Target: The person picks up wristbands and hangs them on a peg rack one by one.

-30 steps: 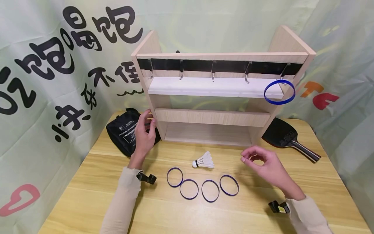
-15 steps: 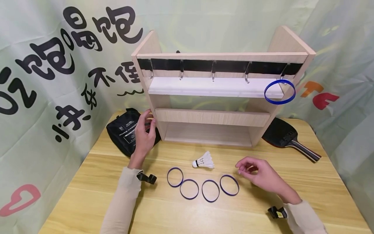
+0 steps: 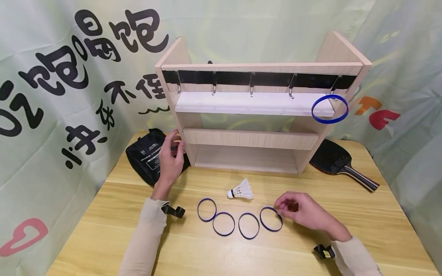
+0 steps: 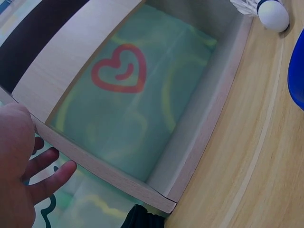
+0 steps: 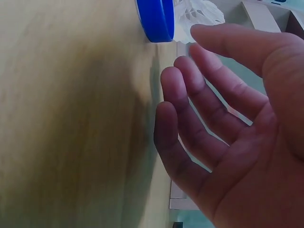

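Currently we see the person's right hand (image 3: 302, 211) reaching low over the table (image 3: 224, 260), its fingers loosely curved and grasping nothing. Just beside its fingertips lies the nearest blue ring (image 5: 159, 31), rightmost of 4 on the tabletop; from the right wrist we make out a gap between them. We find the other 3 rings (image 3: 249, 238) in a row to its left, the far 2 touching, with a white shuttlecock (image 3: 240, 190) on its side behind the row.

We note the left hand (image 3: 170, 159) at the left side panel of the wooden rack (image 3: 251, 138), fingers relaxed and clenching nothing; we cannot tell whether it touches the panel. Along the rack's black strip (image 3: 233, 78) we count 5 hooks, the rightmost bearing a hanging blue ring (image 3: 329, 121). We see a black pouch (image 3: 143, 155) left of the rack and a paddle (image 3: 331, 159) right.
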Demonstrator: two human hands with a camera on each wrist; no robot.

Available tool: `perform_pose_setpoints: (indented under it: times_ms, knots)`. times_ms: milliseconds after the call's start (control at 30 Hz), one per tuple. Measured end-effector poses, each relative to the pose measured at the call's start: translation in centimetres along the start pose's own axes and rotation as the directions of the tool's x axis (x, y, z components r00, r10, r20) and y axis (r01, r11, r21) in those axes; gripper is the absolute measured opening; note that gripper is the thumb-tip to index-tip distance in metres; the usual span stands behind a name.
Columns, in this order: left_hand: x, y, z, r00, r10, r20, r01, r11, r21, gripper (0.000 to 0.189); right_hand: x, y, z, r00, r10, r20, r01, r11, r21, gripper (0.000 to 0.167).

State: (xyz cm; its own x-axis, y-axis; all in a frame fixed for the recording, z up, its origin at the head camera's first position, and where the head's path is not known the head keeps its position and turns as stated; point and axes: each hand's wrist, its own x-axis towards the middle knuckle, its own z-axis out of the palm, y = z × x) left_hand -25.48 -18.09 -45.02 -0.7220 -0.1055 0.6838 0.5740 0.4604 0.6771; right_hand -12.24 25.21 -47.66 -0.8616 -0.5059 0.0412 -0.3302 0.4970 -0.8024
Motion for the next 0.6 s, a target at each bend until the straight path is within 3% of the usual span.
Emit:
perform_pose_setpoints:
  times_ms: [200, 600]
  knots:
    - [-0.06, -0.47, -0.2, 1.0, 0.016, 0.01, -0.015, 1.0, -0.021, 0.04, 0.02, 0.08, 0.29, 1.0, -0.012, 0.016, 0.012, 1.0, -0.002, 0.016]
    - [-0.11, -0.67, -0.13, 1.0, 0.018, 0.016, -0.018, 1.0, -0.015, 0.04, 0.22, 0.16, 0.72, 0.998, 0.055, 0.044, -0.053, 0.998, -0.036, 0.016]
